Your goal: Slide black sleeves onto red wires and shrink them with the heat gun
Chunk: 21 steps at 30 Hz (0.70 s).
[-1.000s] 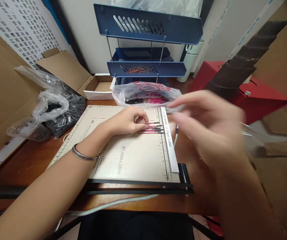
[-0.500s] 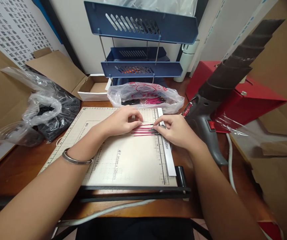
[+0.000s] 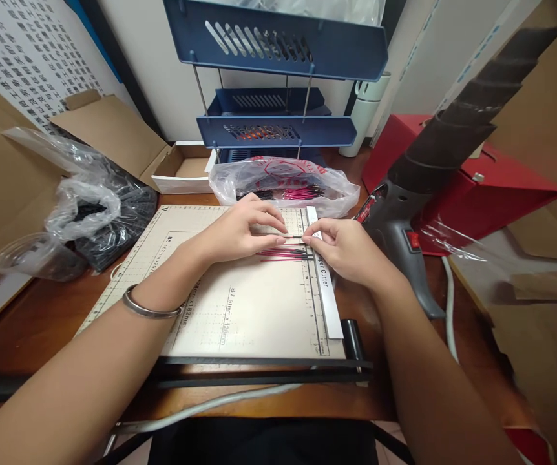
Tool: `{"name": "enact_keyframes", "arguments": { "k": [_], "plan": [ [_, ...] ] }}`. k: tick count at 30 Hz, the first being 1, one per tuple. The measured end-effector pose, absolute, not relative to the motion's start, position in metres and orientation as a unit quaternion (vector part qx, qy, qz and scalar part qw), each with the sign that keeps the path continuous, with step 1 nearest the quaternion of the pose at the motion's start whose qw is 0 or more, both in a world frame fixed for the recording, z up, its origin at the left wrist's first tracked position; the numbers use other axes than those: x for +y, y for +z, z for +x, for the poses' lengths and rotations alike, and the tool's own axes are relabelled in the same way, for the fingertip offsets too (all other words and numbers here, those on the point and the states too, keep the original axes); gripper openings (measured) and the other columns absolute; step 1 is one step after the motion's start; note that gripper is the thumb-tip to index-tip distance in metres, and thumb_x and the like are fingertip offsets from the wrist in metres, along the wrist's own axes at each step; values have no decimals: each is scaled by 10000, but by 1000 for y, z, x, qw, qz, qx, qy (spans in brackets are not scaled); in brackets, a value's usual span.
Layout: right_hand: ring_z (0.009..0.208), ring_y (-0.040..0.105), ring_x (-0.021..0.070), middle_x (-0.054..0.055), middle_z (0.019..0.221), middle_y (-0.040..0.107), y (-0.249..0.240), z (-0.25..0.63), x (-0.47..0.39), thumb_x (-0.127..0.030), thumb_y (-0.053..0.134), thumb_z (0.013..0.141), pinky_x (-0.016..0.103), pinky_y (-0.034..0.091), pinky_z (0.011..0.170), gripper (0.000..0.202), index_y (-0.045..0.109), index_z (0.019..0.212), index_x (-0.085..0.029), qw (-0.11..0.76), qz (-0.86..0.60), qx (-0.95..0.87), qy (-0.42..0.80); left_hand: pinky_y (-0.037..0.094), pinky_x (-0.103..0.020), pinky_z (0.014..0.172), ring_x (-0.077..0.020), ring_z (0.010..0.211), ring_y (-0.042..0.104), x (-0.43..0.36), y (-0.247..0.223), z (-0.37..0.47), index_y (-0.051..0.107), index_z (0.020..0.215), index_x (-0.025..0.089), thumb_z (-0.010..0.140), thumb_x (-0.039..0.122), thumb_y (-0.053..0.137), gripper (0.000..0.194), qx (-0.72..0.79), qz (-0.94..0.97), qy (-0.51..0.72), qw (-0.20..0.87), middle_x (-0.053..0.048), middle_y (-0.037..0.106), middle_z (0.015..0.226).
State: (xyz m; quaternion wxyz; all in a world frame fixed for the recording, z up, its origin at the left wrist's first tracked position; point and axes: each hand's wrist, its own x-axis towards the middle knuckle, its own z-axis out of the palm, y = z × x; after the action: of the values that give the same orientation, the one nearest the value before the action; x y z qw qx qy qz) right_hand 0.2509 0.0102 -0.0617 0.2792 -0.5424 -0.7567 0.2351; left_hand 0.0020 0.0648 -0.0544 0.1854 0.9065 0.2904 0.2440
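Note:
Several thin pink wires (image 3: 281, 254) with black ends lie side by side on the pale gridded board of a paper cutter (image 3: 259, 310). Just above that row, one more wire (image 3: 296, 237) with a dark section spans the gap between my hands. Its right end is pinched between thumb and forefinger of my right hand (image 3: 351, 248), beside the cutter's white strip. My left hand (image 3: 247, 232) rests over the board, thumb and forefinger closed around the wire's left part; its exact grip is partly hidden. A metal bangle circles my left wrist.
Behind the board lies a clear plastic bag (image 3: 302, 171) of pink and black wires, below a blue tiered rack (image 3: 278, 48). A grey heat gun (image 3: 411, 187) with a red switch stands right, before a red box (image 3: 506, 187). An open carton (image 3: 186, 161) and black bags (image 3: 114, 219) are left.
My right hand has shifted slightly right and its fingertips have closed on a wire end. The wire between my hands now shows more clearly, slightly apart from the row.

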Motion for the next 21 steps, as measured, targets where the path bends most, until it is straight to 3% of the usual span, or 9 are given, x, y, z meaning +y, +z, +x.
{"name": "enact_keyframes", "arguments": {
  "k": [8, 15, 18, 21],
  "plan": [
    [523, 341, 105, -79, 540, 386, -60, 253, 8, -272, 684, 906, 297, 268, 599, 158, 806, 932, -176, 269, -552, -753, 236, 413, -415, 1022, -213, 996, 658, 65, -55, 7, 817, 918, 220, 959, 352, 702, 180, 284, 915, 199, 205, -45, 794, 1051],
    [553, 434, 137, -31, 518, 511, -51, 248, 5, -167, 666, 851, 304, 306, 614, 156, 822, 844, -181, 225, -579, -747, 238, 430, -442, 1052, -213, 972, 670, 65, -54, 7, 796, 884, 209, 963, 331, 668, 193, 294, 911, 196, 214, -58, 789, 1034],
    [582, 465, 145, -6, 576, 590, -49, 245, 3, -167, 668, 871, 304, 312, 621, 151, 819, 871, -177, 212, -582, -750, 231, 446, -432, 1033, -214, 968, 667, 65, -54, 7, 792, 879, 204, 968, 349, 663, 213, 297, 909, 197, 216, -61, 784, 1016],
    [578, 448, 138, -13, 592, 574, -50, 246, 3, -212, 663, 916, 303, 303, 620, 152, 810, 907, -173, 215, -574, -754, 236, 446, -427, 1024, -222, 1006, 670, 64, -54, 7, 802, 916, 208, 966, 370, 681, 208, 299, 906, 205, 218, -64, 784, 1050]
  ]
}}
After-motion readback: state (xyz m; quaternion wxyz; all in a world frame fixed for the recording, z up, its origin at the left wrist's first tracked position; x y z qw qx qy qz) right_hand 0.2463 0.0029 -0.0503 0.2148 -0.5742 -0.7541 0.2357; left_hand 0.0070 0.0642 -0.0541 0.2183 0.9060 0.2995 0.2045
